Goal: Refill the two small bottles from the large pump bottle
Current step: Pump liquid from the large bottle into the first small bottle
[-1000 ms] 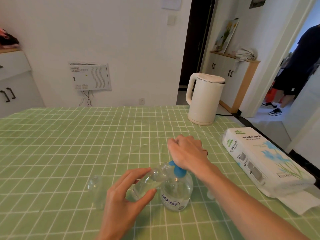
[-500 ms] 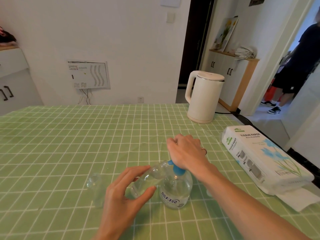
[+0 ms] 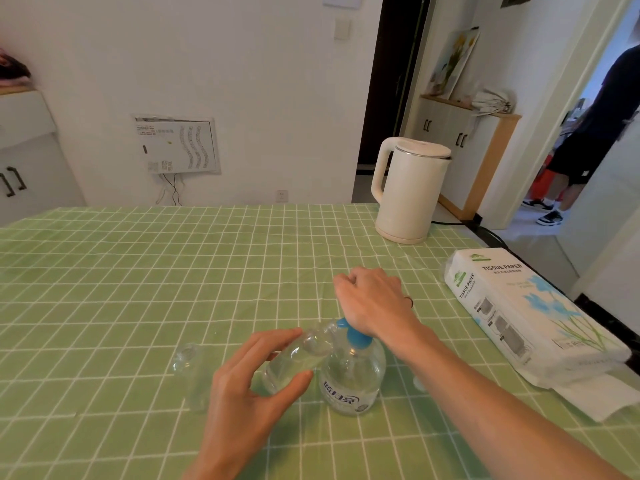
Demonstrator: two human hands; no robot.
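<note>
Green-checked table (image 3: 138,271): the large pump bottle (image 3: 349,379) stands near its 6 o'clock edge, with the right hand (image 3: 374,299) curled over the blue pump head. The left hand (image 3: 242,393) pinches the tilted small bottle (image 3: 294,362), its mouth up at the nozzle and clear liquid inside, so the first fill is judged under way. The second small bottle (image 3: 194,375), at the pump bottle's 9 o'clock, looks empty and is left to do.

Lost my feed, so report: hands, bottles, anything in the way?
Left hand holds small clear plastic bottle tilted at the spout. Right hand grips blue pump of large clear bottle. Second small clear bottle stands left, apart. Nothing blocking.
</note>
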